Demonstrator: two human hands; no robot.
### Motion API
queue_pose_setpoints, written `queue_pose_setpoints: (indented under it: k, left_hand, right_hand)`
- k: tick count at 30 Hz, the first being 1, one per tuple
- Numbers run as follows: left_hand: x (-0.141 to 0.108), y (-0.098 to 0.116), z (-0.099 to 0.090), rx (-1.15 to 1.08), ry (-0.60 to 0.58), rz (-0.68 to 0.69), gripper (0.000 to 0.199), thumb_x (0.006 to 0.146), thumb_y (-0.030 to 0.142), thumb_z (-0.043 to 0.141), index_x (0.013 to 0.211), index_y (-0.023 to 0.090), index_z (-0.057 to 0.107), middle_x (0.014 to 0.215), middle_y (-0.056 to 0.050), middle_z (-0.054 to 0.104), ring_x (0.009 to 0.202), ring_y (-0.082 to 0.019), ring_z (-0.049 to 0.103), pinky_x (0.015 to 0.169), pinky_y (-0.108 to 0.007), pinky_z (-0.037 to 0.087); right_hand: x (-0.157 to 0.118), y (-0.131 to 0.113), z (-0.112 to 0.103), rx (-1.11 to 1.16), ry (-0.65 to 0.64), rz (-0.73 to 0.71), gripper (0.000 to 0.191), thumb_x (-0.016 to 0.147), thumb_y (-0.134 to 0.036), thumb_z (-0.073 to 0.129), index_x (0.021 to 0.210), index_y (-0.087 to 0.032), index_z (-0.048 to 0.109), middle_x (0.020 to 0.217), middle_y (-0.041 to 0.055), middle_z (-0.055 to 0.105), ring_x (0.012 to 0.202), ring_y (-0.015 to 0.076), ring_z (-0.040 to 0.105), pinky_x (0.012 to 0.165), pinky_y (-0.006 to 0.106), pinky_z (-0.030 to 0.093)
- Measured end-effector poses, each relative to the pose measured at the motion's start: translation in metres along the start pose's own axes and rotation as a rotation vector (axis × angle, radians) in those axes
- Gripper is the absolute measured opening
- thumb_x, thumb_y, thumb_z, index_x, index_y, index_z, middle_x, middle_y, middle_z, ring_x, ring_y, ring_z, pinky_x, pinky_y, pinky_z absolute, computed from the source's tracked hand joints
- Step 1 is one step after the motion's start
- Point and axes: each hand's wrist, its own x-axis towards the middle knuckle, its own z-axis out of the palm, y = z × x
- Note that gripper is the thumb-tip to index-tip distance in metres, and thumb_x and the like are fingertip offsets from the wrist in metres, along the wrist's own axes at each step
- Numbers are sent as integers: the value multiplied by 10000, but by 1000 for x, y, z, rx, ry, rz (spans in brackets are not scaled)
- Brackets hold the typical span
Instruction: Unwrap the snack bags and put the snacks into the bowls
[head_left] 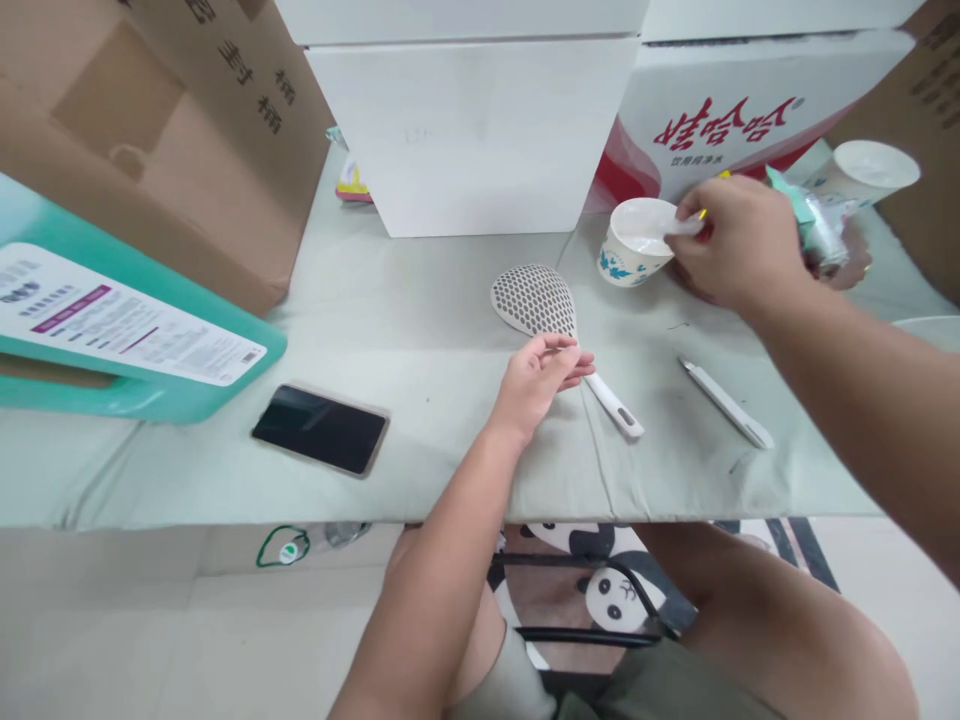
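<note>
I've got a cloth-covered worktop (435,310), white box (465,130) and printed carton (712,120) along the back. Skimmer (534,296) lies mid-worktop, long axis far-left to near-right; left grip (536,380) over its neck, fingers loosely curled, can't tell if pinching. Cup (634,258) upright, just left of the nearer right grip (735,240); carton behind, little room. Right grip pinches small white piece (682,227) by the cup's rim.

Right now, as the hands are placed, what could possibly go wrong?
The right hand, close beside the white paper cup with blue leaf print, might tip it. The left hand, over the white perforated skimmer, could nudge it. The right forearm might brush the slim white pointed tool.
</note>
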Motion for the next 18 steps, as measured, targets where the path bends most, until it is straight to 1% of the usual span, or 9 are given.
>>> queue_pose_setpoints:
  k: [2,4,7,10,12,14,16,17,18]
  left_hand:
    - [1,2,-2,-2,-9,-10,134,881,289,731,920,187,653,863,-34,775,800,-145,758,819,-281,541]
    - [2,4,-5,3,-8,-21,129,873,286,731,908,185,659,859,-36,773,795,-145,754,812,-280,536]
    - [2,9,-11,-1,3,-25,147,855,308,740,892,186,668,875,-45,776,805,-153,752,817,-286,533]
    - [0,16,-18,-54,24,-21,196,853,372,729,886,189,667,882,-50,776,816,-168,754,826,-298,538]
    - [-2,20,-23,-118,47,-8,242,858,427,701,891,190,665,879,-54,774,826,-184,760,828,-307,542]
    - [-3,25,-28,-196,81,13,273,866,459,661,909,189,665,870,-54,770,823,-190,763,821,-307,545]
    - [-5,30,-33,-271,133,32,283,879,461,615,933,188,666,859,-50,763,806,-182,762,803,-295,541]
    - [-6,33,-35,-301,166,39,283,885,456,594,939,186,665,851,-46,756,792,-175,759,791,-288,537]
    - [-8,36,-38,-327,200,42,281,888,449,580,937,185,663,839,-42,748,775,-169,755,779,-282,531]
  right_hand:
    - [30,14,8,-72,-65,-18,288,931,-202,595,1148,-102,755,1221,179,695,1189,305,655,935,425,443]
    - [51,27,20,-105,-119,-31,337,915,-279,594,1110,-97,799,1219,150,701,1165,298,668,874,413,434]
    - [71,40,40,-110,-224,-83,276,794,-329,711,882,-109,852,808,41,735,850,178,686,712,344,391]
    - [79,39,51,-111,-275,-101,119,719,-258,797,716,-148,840,523,-24,612,592,89,561,654,326,373]
    - [80,28,47,-141,-248,-72,111,734,-245,802,688,-147,824,511,-9,597,627,124,597,696,373,399]
    - [75,8,35,-177,-198,-55,146,807,-274,757,771,-148,823,637,49,671,792,216,679,747,427,412]
    - [60,-19,21,-196,-174,-81,172,893,-294,680,922,-175,801,884,120,750,936,266,693,760,422,416]
    - [48,-33,16,-198,-193,-107,170,915,-303,662,973,-196,780,975,134,760,947,266,688,744,401,413]
    - [33,-47,13,-199,-219,-121,162,913,-329,673,973,-211,767,963,129,765,886,259,682,700,379,403]
